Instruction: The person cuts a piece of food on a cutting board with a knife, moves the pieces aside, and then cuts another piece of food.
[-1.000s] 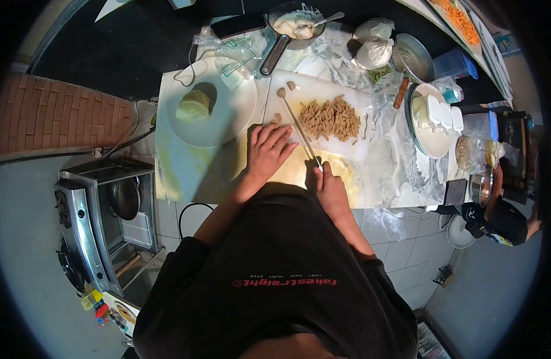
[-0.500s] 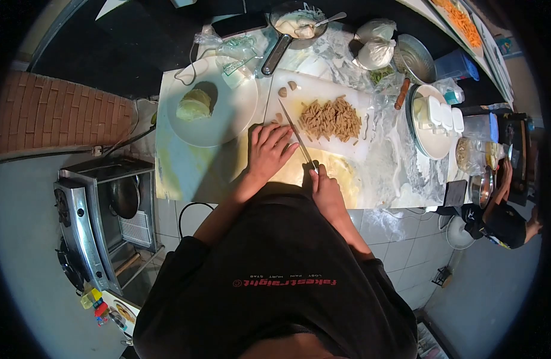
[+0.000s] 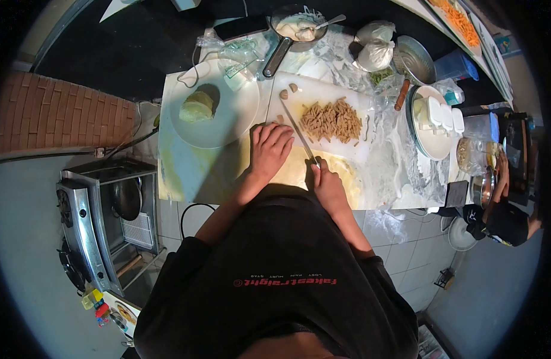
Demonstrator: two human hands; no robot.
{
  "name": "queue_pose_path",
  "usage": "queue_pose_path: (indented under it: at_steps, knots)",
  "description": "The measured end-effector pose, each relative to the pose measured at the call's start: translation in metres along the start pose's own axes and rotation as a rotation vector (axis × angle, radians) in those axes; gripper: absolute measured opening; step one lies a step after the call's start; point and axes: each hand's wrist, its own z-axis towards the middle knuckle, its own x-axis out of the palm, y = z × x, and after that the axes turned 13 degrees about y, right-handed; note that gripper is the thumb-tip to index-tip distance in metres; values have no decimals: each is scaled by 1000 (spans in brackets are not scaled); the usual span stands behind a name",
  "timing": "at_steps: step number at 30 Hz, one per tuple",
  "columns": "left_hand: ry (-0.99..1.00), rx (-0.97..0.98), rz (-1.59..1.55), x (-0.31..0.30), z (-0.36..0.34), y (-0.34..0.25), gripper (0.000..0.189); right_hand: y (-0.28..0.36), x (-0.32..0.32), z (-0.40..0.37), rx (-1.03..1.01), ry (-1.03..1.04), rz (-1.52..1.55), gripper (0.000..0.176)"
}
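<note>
My right hand point(image 3: 328, 183) is wrapped round the handle of a long knife point(image 3: 301, 135), whose blade slants up and left over the white cutting board point(image 3: 323, 90). At the board's left edge lies my left hand point(image 3: 269, 149), fingers together and curled down; whatever is beneath the fingertips is hidden. Small brown pieces point(image 3: 284, 94) lie near the knife tip and by my left fingertips. To the right of the blade is a pile of brown strips point(image 3: 331, 121).
A large plate point(image 3: 233, 122) with a pale green cabbage piece point(image 3: 196, 107) stands left. Behind are a pan point(image 3: 276, 57) and bags point(image 3: 376, 55). Bowls and white containers point(image 3: 447, 116) are right. A person point(image 3: 504, 221) is at the far right.
My left hand's fingers have drawn together and curled, where they were more spread and nearer the blade. The knife has barely moved. The other person's arm has shifted slightly.
</note>
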Motion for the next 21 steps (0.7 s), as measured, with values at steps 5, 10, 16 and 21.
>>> queue_pose_path:
  at_steps: [5, 10, 16, 21]
  knots:
    - [-3, -61, -63, -1, 15, -3, 11, -4, -4, -10, 49, -16, 27, 34]
    - [-22, -98, -144, -11, 19, -1, 13, -1, -5, -18, 26, -20, 98, 39]
    - [-122, -188, -102, -14, 15, 27, 28, -6, 1, -21, -37, 23, 45, 36]
    - [-8, -202, -50, -16, 20, 29, 31, -12, -5, -20, 28, -5, 77, 37]
